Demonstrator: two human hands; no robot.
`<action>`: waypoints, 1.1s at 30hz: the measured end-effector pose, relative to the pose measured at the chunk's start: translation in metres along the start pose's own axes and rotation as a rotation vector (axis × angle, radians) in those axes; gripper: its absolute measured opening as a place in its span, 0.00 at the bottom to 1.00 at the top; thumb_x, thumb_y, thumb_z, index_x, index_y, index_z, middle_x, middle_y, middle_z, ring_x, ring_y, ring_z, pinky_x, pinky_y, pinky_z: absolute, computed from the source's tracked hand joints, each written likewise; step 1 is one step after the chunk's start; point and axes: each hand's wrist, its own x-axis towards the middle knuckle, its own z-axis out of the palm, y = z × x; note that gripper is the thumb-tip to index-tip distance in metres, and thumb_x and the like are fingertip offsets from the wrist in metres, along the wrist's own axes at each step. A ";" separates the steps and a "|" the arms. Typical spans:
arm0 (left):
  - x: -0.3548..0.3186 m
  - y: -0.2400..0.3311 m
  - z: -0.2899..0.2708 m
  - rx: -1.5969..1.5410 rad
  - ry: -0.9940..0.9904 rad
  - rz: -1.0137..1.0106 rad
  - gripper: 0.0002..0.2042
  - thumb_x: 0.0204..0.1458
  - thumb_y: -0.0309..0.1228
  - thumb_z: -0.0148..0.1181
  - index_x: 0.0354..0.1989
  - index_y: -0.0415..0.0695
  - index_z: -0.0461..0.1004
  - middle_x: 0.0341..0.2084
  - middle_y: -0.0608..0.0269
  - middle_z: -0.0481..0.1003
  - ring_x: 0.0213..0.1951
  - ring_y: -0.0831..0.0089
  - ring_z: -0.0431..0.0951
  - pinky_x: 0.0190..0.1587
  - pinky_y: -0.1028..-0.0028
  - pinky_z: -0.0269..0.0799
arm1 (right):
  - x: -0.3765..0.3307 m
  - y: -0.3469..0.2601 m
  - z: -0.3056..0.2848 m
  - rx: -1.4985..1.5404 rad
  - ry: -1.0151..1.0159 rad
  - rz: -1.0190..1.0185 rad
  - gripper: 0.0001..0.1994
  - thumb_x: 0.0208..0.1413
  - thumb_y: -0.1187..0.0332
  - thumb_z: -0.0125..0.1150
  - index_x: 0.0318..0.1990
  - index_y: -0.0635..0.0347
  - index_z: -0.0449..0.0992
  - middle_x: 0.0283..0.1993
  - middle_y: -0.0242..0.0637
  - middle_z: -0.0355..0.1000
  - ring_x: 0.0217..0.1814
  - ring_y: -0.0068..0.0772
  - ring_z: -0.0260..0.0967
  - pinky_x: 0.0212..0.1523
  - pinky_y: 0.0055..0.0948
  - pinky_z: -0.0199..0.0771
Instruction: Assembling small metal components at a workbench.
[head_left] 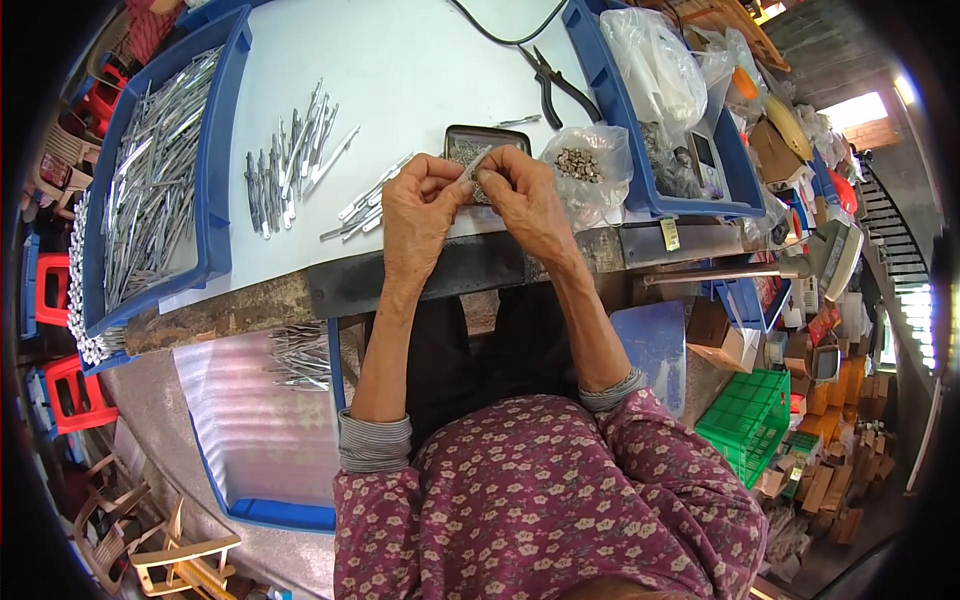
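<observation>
Over the table's near edge, my left hand (420,208) and my right hand (527,200) meet with their fingertips pinched together. A slim silvery metal piece (481,158) shows at my right fingertips; most of it is hidden. What the left fingertips grip is too small to tell. Just behind the fingers lies a dark-rimmed tray (487,132) of tiny metal parts. A clear plastic bag (612,172) with small brassy parts sits right of my right hand. Several slim metal pieces (365,207) lie beside my left hand, and a larger group of them (290,160) lies further left.
Black-handled pliers (550,88) rest at the back. A blue bin (222,170) full of metal pieces stands left; another blue bin (640,195) with plastic bags stands right. A lamp-like fixture (840,258) juts beside the table. A green crate (745,420) is on the floor.
</observation>
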 end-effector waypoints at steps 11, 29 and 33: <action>-0.002 0.005 0.004 -0.009 0.004 0.029 0.03 0.44 0.19 0.57 0.25 0.37 0.68 0.18 0.67 0.71 0.20 0.87 0.67 0.22 0.86 0.62 | 0.000 0.003 0.003 0.220 -0.021 0.137 0.05 0.50 0.72 0.51 0.27 0.65 0.68 0.19 0.25 0.58 0.19 0.13 0.49 0.18 0.15 0.48; 0.001 -0.009 0.007 0.372 0.089 0.262 0.03 0.42 0.17 0.53 0.23 0.37 0.66 0.16 0.65 0.70 0.20 0.83 0.68 0.23 0.81 0.64 | 0.003 0.013 -0.002 0.862 -0.054 0.416 0.06 0.50 0.76 0.50 0.25 0.70 0.68 0.23 0.34 0.63 0.17 0.12 0.49 0.16 0.12 0.47; 0.002 -0.011 0.008 0.297 0.097 0.263 0.03 0.43 0.17 0.52 0.23 0.37 0.66 0.16 0.65 0.70 0.21 0.81 0.69 0.23 0.80 0.65 | 0.005 0.011 -0.005 0.899 -0.077 0.406 0.03 0.47 0.78 0.51 0.25 0.70 0.68 0.23 0.35 0.65 0.17 0.13 0.51 0.15 0.13 0.49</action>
